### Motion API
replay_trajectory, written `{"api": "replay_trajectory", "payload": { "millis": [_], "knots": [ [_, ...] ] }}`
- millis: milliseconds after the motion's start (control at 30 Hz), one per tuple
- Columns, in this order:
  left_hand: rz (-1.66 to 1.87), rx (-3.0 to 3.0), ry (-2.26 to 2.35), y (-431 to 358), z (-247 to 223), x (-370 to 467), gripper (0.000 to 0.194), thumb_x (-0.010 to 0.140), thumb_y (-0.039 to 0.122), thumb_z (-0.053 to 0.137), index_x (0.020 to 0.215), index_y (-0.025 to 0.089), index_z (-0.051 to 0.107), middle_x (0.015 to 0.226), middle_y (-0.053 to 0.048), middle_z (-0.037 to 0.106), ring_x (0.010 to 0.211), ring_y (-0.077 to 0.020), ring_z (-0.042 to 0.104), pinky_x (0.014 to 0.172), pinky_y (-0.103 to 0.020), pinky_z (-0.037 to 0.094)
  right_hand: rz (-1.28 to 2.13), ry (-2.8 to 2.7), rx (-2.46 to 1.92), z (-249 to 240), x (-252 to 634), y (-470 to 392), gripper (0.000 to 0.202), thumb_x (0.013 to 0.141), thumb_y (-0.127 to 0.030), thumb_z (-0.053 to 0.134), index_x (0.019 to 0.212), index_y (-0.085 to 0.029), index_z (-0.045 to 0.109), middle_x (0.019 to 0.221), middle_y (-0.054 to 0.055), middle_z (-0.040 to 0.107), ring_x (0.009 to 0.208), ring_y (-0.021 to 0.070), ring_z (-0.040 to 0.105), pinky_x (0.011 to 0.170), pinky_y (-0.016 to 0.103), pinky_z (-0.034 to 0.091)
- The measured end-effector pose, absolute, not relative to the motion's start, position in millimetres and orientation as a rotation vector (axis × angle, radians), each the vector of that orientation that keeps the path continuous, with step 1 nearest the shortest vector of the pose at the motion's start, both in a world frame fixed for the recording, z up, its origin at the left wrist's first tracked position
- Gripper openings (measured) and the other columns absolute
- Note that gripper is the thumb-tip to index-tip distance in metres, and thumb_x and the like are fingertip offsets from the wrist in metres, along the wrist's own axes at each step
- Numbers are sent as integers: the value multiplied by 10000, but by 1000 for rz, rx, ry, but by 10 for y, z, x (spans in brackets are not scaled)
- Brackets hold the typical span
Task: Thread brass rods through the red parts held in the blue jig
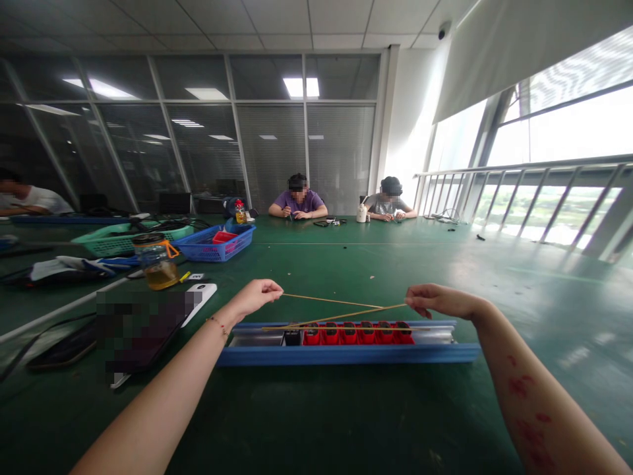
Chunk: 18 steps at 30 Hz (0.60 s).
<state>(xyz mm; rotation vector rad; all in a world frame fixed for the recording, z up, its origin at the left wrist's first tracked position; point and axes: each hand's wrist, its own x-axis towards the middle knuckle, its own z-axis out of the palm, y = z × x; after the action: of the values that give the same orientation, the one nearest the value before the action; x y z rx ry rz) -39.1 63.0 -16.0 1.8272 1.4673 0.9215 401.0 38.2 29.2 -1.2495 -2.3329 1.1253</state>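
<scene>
My left hand (pixel 256 297) pinches the left end of a thin tan stick (pixel 324 301) above the back left part of a blue rail fixture (pixel 349 355). At the back right, my right hand (pixel 429 298) is closed on the right end of another thin tan stick (pixel 353 314), which slants down to the left. The two sticks cross or overlap near my right hand. A further thin stick lies lengthwise over the fixture. Inside the fixture sit several red holders (pixel 330 335) with dark tops, in a row, and a black block (pixel 293 337) at their left.
To the left are a phone-like white device (pixel 200 300), a jar (pixel 157 264) of amber liquid, a blue basket (pixel 215 245) and a green basket (pixel 106 243). Two people sit across the green table (pixel 524 297); another person is at the far left.
</scene>
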Motion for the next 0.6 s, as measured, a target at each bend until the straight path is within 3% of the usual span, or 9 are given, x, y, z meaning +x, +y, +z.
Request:
{"api": "replay_trajectory", "payload": {
  "millis": [267, 600],
  "knots": [
    [565, 2257, 1631, 686, -332, -381, 225, 672, 397, 555, 756, 220, 666, 776, -28, 679, 744, -182, 608, 639, -236, 413, 816, -1989, -1232, 340, 4171, 431, 414, 823, -564, 402, 720, -174, 496, 541, -40, 416, 529, 111, 396, 566, 246, 367],
    [404, 2324, 1727, 714, -430, -359, 151, 683, 258, 556, 769, 244, 680, 797, -8, 682, 767, -158, 607, 663, -220, 400, 817, -1780, -1217, 220, 4328, 562, 423, 776, -586, 468, 743, -169, 529, 568, -40, 436, 519, 97, 389, 549, 227, 361]
  ]
}}
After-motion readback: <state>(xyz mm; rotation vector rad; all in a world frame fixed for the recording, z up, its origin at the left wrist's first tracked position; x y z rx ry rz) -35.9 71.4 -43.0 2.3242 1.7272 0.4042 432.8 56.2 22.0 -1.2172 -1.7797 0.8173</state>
